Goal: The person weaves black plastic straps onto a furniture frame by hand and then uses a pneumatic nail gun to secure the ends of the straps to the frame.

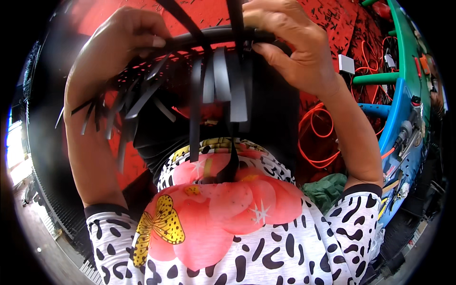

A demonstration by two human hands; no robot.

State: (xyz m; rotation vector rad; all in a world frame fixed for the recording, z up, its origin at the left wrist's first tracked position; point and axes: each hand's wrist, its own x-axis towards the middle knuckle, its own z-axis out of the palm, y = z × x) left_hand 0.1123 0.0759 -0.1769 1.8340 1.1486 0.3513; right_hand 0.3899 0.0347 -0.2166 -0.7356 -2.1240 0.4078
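Held up in front of me is a piece of black weaving (142, 71) made of flat plastic-looking strips, with a round black rail (221, 39) along its edge. Several loose strip ends (221, 76) dangle from it toward my lap. Two long strips (183, 19) run up from the rail and out of view at the top. My left hand (121, 42) pinches the rail's edge at the left with thumb and fingertips. At the right, my right hand (297, 45) has thumb and fingers closed round the rail beside an upright strip. What lies under its fingertips is partly hidden.
Red sheeting (327, 28) strewn with black scraps lies beyond. Orange cable (318, 137) loops at the right, near a small white box (346, 63). Farther right stand a green frame (403, 52) and a blue bench (396, 123) with tools. Crumpled green plastic (327, 190) sits by my right elbow.
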